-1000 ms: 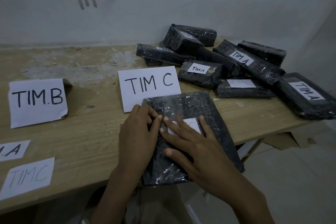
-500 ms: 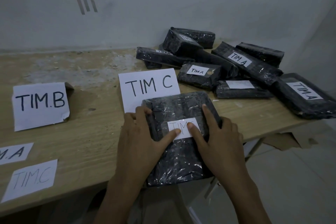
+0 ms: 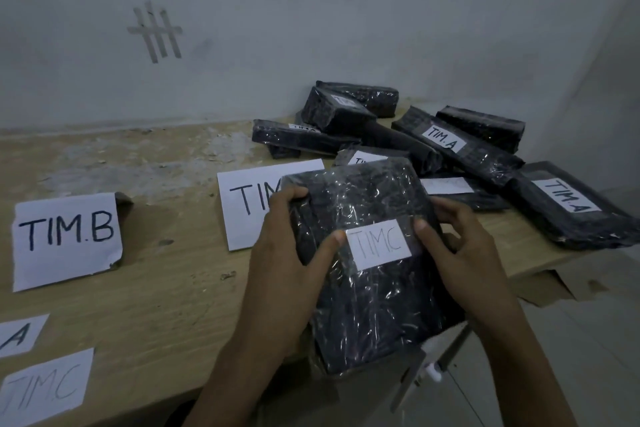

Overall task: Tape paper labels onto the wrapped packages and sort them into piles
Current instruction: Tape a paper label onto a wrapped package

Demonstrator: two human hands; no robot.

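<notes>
The wrapped package [image 3: 367, 291] sits between both grips, tilted toward the person, its near end out past the tabletop [image 3: 156, 305] edge. The left hand [image 3: 287, 253] clasps its left side, fingers curled over the far corner, thumb lying at the left edge of the TIM C label [image 3: 379, 243]. The right hand [image 3: 464, 246] clamps the right edge, thumb tip just right of the label. Partly hidden beyond the grip lies a large paper sheet [image 3: 249, 204].

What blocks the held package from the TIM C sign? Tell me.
Nothing visible does. The left hand and right hand grip the package, its far end overlapping the sign, whose visible part is bare. The pile lies farther right.
</notes>
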